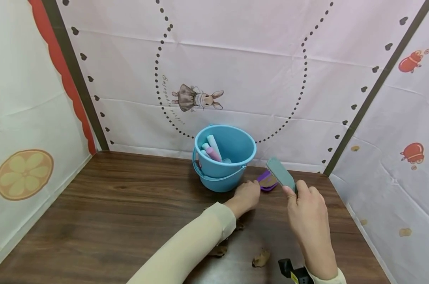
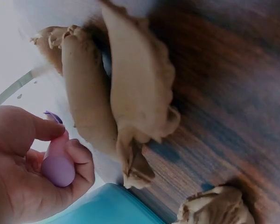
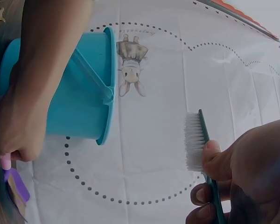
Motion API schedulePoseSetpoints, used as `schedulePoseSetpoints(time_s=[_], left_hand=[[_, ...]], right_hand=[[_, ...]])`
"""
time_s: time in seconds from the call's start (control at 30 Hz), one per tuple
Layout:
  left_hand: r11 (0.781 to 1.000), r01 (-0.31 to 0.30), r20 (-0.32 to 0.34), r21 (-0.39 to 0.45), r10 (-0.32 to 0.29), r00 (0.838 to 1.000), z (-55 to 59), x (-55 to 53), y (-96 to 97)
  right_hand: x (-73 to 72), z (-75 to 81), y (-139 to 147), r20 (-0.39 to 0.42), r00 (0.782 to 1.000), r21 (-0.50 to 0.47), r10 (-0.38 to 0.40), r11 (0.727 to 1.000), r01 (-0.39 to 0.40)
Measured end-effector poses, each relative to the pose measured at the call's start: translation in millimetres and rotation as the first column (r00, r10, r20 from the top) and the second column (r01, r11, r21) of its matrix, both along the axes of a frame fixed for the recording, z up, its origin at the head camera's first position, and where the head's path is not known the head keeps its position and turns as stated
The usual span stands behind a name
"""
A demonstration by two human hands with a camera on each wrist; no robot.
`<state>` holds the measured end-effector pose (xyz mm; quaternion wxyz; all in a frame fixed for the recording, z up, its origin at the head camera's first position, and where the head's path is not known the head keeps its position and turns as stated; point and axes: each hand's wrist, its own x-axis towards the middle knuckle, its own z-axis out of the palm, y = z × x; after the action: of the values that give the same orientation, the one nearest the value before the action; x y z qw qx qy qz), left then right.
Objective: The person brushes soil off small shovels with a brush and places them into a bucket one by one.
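Observation:
My left hand grips the pink handle of a small purple dustpan, low at the right side of a blue bucket. A brown, leaf-like piece lies in the pan. In my right hand is a teal brush, its handle held between thumb and fingers. White bristles show in the right wrist view. The brush is raised over the tabletop, near the pan. Several crumpled brown pieces like dry leaves lie on the table, one of them between my forearms.
Pink, white and pale blue handles stick up inside the bucket, which stands near the back wall. Printed cloth walls enclose the dark wooden table at the back and both sides. A black device sits at my right wrist.

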<state>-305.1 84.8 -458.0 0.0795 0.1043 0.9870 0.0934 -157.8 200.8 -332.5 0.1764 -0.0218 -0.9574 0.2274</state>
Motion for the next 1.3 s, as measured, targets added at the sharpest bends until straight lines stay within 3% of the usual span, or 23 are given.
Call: schedulePoseSetpoints(time_s=[0.17, 0.27, 0.4, 0.6, 0.67, 0.8, 0.93, 1.07, 1.3], left_hand=[[0.999, 0.038, -0.091, 0.000, -0.037, 0.995, 9.0, 10.9, -7.4], [0.994, 0.106, -0.202, -0.004, -0.104, 0.974, 14.5, 25.4, -15.1], [0.981, 0.192, -0.360, -0.024, -0.188, 0.914, 19.7, 54.6, -35.3], [0.964, 0.251, -0.498, -0.085, -0.260, 0.827, 38.9, 107.2, -76.5], [0.961, 0.254, -0.558, -0.108, -0.270, 0.785, 49.1, 124.6, -90.9], [0.966, 0.216, -0.642, -0.144, -0.257, 0.723, 70.4, 154.9, -120.4], [0.978, 0.149, -0.668, -0.143, -0.207, 0.715, 86.6, 175.6, -148.3], [0.991, 0.097, -0.687, -0.096, -0.136, 0.713, 94.1, 188.9, -170.8], [0.996, 0.087, -0.739, -0.032, -0.082, 0.668, 96.4, 197.0, -184.7]], right_hand=[[2.0, 2.0, -2, 0.004, 1.000, -0.007, 0.008, 1.000, -0.008], [4.9, 3.0, -2, 0.002, 1.000, -0.003, 0.012, 1.000, -0.012], [8.4, 3.6, -4, -0.006, 1.000, -0.003, 0.023, 1.000, -0.023], [12.0, 4.9, -6, -0.006, 0.999, -0.004, 0.040, 0.999, -0.040], [13.1, 5.2, -6, -0.008, 0.999, 0.001, 0.044, 0.999, -0.043], [15.9, 5.8, -8, -0.017, 0.999, 0.009, 0.050, 0.999, -0.050], [18.7, 7.1, -10, -0.016, 0.999, 0.014, 0.048, 0.999, -0.048], [20.5, 7.7, -13, 0.002, 0.999, 0.026, 0.051, 0.998, -0.051], [20.8, 8.7, -16, -0.010, 0.999, 0.041, 0.053, 0.998, -0.053]])
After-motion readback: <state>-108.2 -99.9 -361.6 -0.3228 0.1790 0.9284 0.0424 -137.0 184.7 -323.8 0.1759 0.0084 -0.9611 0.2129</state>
